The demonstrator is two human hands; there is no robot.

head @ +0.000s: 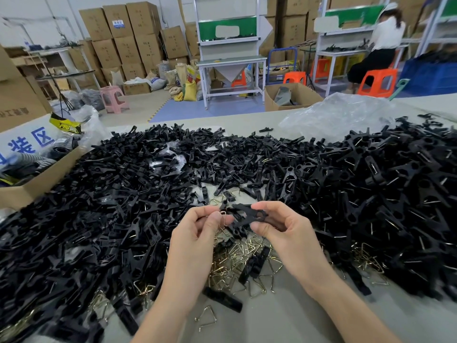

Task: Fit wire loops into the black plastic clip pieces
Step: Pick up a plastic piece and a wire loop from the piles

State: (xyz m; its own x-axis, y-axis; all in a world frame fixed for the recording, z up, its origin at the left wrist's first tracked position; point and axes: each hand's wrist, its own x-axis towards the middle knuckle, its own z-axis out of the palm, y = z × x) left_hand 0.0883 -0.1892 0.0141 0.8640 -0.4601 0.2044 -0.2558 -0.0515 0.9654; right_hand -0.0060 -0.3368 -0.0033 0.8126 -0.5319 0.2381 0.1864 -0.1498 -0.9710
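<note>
Black plastic clip piece (248, 215) is hovering just above the bench (284, 318), with the right hand (284, 233) pinching its ringed end between thumb and forefinger. The left hand (195, 233) is curling its fingers (212, 220) round a wire loop (223, 217), hiding most of it. Whether the loop is touching the clip is unclear. Loose loops (237, 258) and a clip pile (123, 181) are lying beneath, blurring toward the edges.

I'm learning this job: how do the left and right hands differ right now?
The left hand pinches a thin wire loop; the right hand grips a black clip piece. The left hand's load is slim bright metal, the right hand's is broader dark plastic. Both hover above the loose wire loops, turned toward each other.
</note>
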